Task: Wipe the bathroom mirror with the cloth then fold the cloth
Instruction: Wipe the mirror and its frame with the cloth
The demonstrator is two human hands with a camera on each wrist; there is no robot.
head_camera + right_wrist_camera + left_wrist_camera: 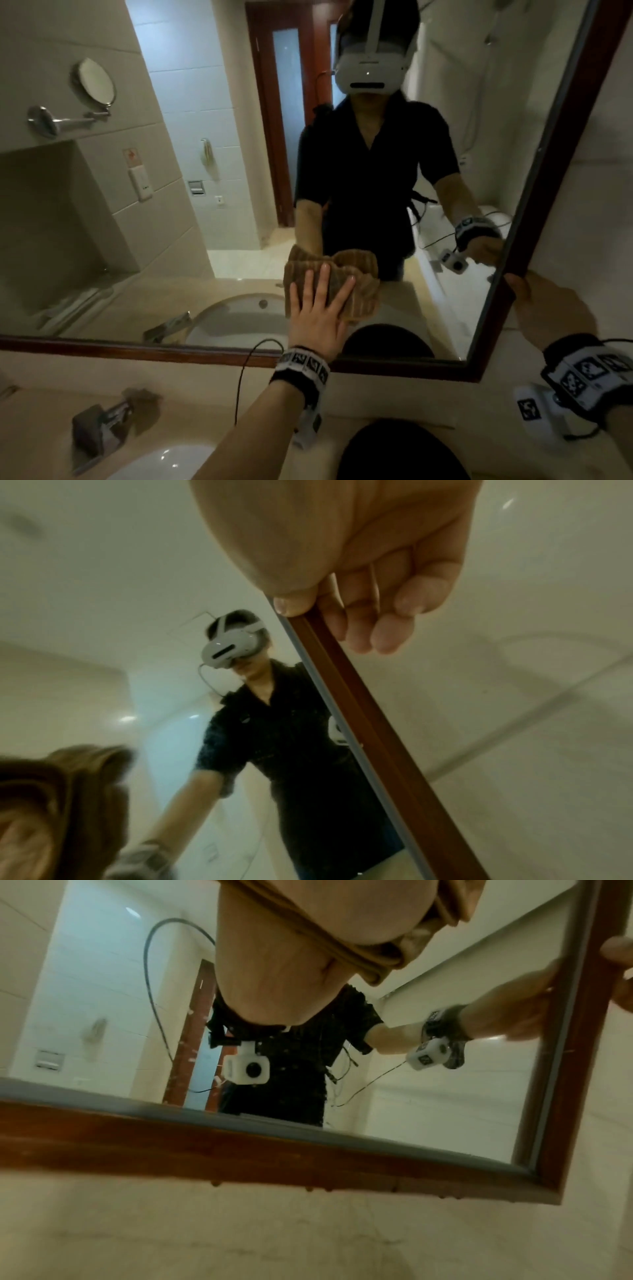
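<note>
Meanwhile the left hand (pixel 317 317) presses the bunched brown cloth (pixel 356 294) flat-fingered, fingers spread, against the lower mirror (pixel 205 171); the right hand (pixel 548 308) grips the wooden frame (pixel 565 164). Uneven pressure could let loose folds slip, leaving streaks.

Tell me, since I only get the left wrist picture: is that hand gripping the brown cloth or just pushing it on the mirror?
Observer: Pushing. The head view shows the left hand flat, fingers spread, pressing the cloth on the mirror.
Visitor: And the other hand at the edge?
Observer: The right wrist view shows the right hand gripping the frame, with the thumb in front and the fingers curled behind.
Visitor: What's below the mirror?
Observer: A sink with a tap, seen in the head view.
</note>
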